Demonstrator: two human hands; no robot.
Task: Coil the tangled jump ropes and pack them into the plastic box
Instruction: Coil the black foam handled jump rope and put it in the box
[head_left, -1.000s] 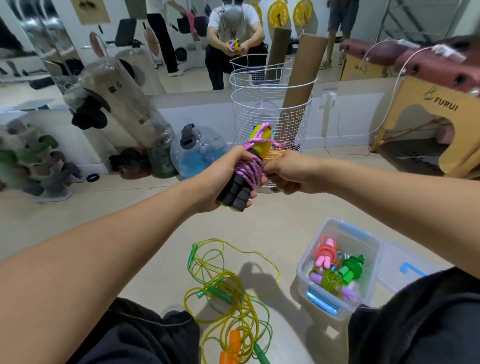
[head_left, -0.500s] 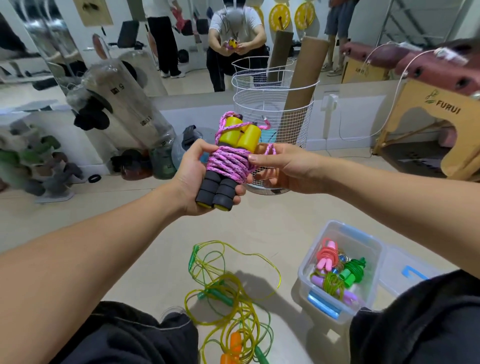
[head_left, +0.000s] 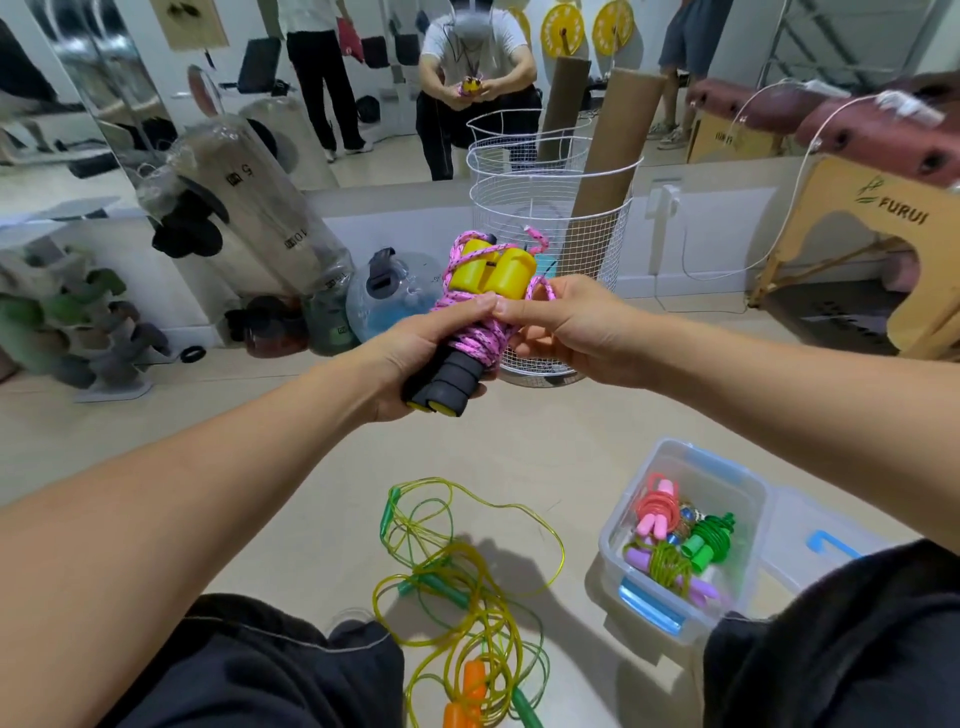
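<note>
**A:** Far out at nine o'clock there's a rack of grey and green dumbbells (head_left: 62, 332), then weight plates in clear wrap (head_left: 244, 208) leaning on the mirror wall, with a blue water jug (head_left: 384, 301) at their foot.

**B:** And into the centre we go: the left hand (head_left: 415, 358) has its fingers curled round the pink jump rope (head_left: 475, 332), clamping the two black foam grips side by side, yellow ends pointing up toward twelve.

**A:** Pink cord wound round both handles, right in the middle of the frame, up in the air.

**B:** Straight down at six o'clock, on the floor between the knees, the tangled yellow and green ropes (head_left: 457, 597) lie loose, orange handles at the bottom edge.

**A:** Just right of centre, the right hand (head_left: 566, 332) pinches a loop of that pink cord between thumb and fingertips, touching the left hand's fingers.

**B:** Behind the hands, at twelve to one, a white wire basket (head_left: 550, 228) with cardboard tubes standing in it.

**A:** Down at four o'clock, the plastic box (head_left: 737, 483) sits open on the floor, with pink, green and purple coiled ropes inside.

**B:** Its lid (head_left: 826, 540) lies just beside it, further right. At two o'clock, a wooden bench marked FURUI (head_left: 893, 213).
</note>
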